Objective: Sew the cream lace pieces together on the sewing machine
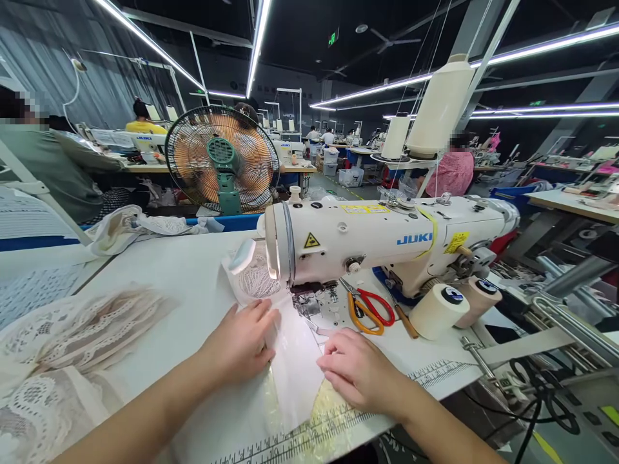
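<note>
left hand: bare, no glove, no ring | right hand: bare | forearms: sleeveless

One Juki sewing machine on the desk; two hands on the white fabric, left hand and right hand; two pairs of scissors, one red-handled, one orange-handled; two thread cones lying down; two upright; one fan.
</note>
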{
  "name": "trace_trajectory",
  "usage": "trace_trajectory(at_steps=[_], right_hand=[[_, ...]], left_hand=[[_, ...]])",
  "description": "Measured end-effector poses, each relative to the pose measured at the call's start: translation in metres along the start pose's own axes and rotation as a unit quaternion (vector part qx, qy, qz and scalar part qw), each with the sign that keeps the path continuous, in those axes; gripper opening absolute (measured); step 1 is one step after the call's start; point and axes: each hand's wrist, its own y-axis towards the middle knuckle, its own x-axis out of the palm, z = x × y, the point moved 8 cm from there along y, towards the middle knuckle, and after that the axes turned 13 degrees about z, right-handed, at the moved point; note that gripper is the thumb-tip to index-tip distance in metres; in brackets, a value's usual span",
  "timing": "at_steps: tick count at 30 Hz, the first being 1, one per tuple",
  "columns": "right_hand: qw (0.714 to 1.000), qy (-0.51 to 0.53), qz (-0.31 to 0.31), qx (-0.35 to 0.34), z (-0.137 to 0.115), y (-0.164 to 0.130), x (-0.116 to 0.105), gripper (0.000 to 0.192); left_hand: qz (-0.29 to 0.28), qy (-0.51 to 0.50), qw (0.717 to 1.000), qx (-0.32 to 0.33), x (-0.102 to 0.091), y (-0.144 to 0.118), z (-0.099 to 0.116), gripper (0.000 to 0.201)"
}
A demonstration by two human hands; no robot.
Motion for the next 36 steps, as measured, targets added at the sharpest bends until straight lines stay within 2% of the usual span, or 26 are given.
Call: trace_trajectory(at_steps=[5, 8, 12, 19, 24, 30, 36], right_hand=[[0.999, 0.018, -0.031, 0.021, 0.000, -0.006, 0.000, 0.009], [0.999, 0.024, -0.039, 0.023, -0.002, -0.007, 0.001, 0.009], [0.998, 0.026, -0.046, 0.019, -0.003, -0.009, -0.001, 0.013], [0.998, 0.019, -0.051, 0.012, -0.002, -0.007, -0.001, 0.016], [0.995, -0.051, -0.081, -0.010, -0.002, 0.001, 0.009, 0.015], [0.977, -0.139, -0.159, -0.020, 0.000, 0.012, 0.020, 0.021], [0.972, -0.170, -0.161, -0.019, 0.005, 0.021, 0.028, 0.026]], left_hand=[[0.028, -0.020, 0.992, 0.124, -0.008, -0.006, 0.076, 0.038], [0.015, -0.024, 0.991, 0.132, 0.000, -0.010, 0.096, 0.026], [0.027, -0.047, 0.992, 0.110, 0.009, -0.016, 0.089, 0.032], [0.054, -0.067, 0.985, 0.152, 0.003, -0.021, 0.081, 0.029], [0.070, -0.052, 0.983, 0.158, -0.004, -0.017, 0.075, 0.026], [0.088, -0.057, 0.977, 0.183, -0.007, -0.009, 0.062, 0.021], [0.081, -0.081, 0.978, 0.175, -0.005, -0.002, 0.048, 0.023]])
